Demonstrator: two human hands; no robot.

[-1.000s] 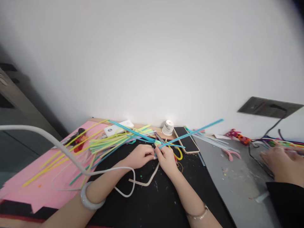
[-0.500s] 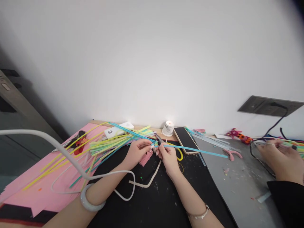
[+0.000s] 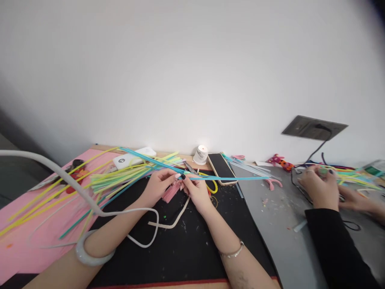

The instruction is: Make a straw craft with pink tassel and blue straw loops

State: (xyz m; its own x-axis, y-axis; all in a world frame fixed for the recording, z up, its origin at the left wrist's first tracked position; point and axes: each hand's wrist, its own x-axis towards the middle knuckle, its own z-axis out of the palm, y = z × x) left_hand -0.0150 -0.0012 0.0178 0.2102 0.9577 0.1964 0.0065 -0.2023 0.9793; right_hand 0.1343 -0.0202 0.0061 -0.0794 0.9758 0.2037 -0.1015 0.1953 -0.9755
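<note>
Both pinched closed: left hand (image 3: 159, 186) and right hand (image 3: 196, 192) hold blue pipe cleaners (image 3: 240, 178) over black mat (image 3: 189, 245). I see right-side ends swung from raised slant to near level; work seems centred between fingertips.

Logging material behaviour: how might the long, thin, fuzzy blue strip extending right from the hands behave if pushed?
The blue strip is probably fairly stiff, running almost straight beyond the right hand. Likely light, being thin. It might hold bends, like the angled, thin cream strip on the black mat.
</note>
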